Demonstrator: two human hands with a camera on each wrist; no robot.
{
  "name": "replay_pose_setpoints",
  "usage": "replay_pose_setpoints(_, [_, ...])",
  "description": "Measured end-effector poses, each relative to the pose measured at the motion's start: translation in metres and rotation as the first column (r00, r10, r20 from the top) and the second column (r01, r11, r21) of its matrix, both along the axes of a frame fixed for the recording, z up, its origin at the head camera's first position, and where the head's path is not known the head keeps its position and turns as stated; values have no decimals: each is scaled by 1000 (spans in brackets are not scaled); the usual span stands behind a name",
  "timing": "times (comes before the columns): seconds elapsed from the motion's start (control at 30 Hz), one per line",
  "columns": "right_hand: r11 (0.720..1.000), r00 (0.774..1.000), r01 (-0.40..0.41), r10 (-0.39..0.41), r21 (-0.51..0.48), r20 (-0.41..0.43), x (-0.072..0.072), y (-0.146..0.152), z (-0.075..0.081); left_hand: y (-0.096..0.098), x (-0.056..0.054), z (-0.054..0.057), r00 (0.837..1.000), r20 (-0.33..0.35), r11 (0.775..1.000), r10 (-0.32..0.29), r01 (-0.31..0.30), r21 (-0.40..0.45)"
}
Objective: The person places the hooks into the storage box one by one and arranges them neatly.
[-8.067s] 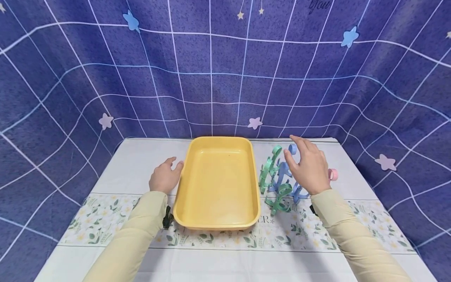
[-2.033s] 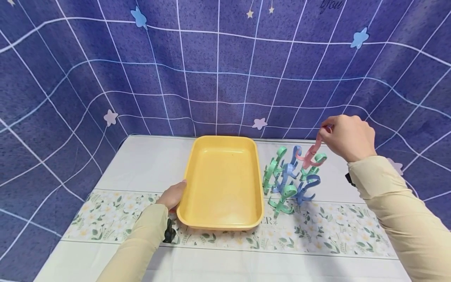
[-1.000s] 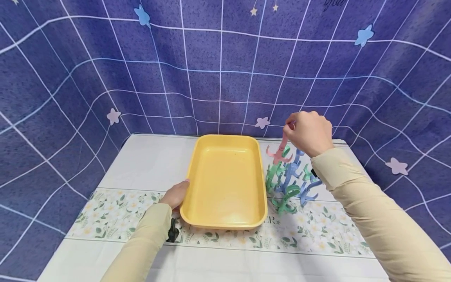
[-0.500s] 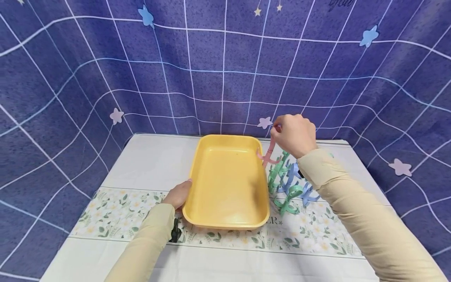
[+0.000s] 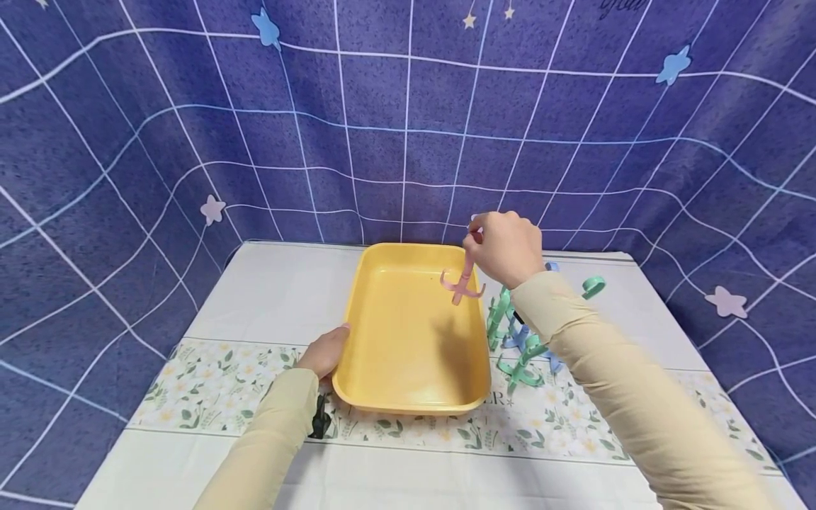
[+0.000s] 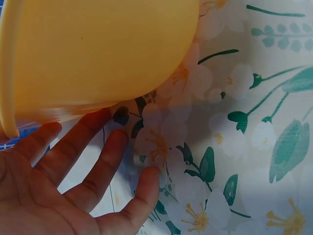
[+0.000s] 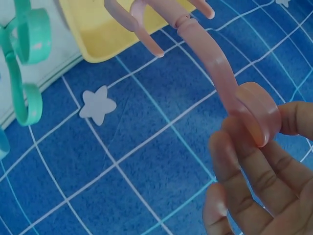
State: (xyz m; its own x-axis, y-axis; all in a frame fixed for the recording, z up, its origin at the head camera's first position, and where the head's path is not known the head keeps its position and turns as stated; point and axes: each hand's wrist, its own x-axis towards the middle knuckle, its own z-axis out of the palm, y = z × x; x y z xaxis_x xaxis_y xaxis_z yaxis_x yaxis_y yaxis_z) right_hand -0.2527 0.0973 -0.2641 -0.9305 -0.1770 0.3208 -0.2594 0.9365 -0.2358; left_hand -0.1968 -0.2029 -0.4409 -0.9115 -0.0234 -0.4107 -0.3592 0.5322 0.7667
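A pink four-pronged plastic hook (image 5: 462, 286) hangs by its curled top from my right hand (image 5: 506, 248), over the right part of a yellow tray (image 5: 408, 409). Thumb and fingertips pinch the pink loop (image 7: 258, 113) in the right wrist view, prongs pointing away from the hand. My left hand (image 5: 324, 352) holds the tray's left side, thumb at the rim; in the left wrist view its fingers (image 6: 93, 142) spread below the tray's outer wall (image 6: 107, 49). Right of the tray stand several green hooks (image 5: 521, 368) and blue hooks (image 5: 515, 336), partly hidden by the right sleeve.
A white cloth with a floral band (image 5: 223, 382) covers the table. Behind and around it hangs a blue curtain (image 5: 408, 156) with grid lines and stars. A lone green loop (image 5: 593, 286) shows beyond the right forearm.
My right hand, reaching open at first, has picked up the pink hook and carried it left from above the other hooks to over the tray. My left hand has come onto the tray's side.
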Motion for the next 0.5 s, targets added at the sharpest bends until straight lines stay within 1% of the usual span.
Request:
replay_pose_setpoints(0.1, [1000, 1000, 0, 0, 0, -2, 0, -6, -3, 0, 0, -1, 1000, 6, 1000, 5, -5, -5])
replay_pose_setpoints(0.27, [1000, 999, -7, 7, -2, -34, -1, -17, -10, 1, -1, -2, 1000, 1, 1000, 3, -3, -17])
replay_pose_setpoints(0.5, [1000, 998, -19, 18, -6, -53, -4, -31, -18, 1, -2, -2, 1000, 16, 1000, 21, -21, 5])
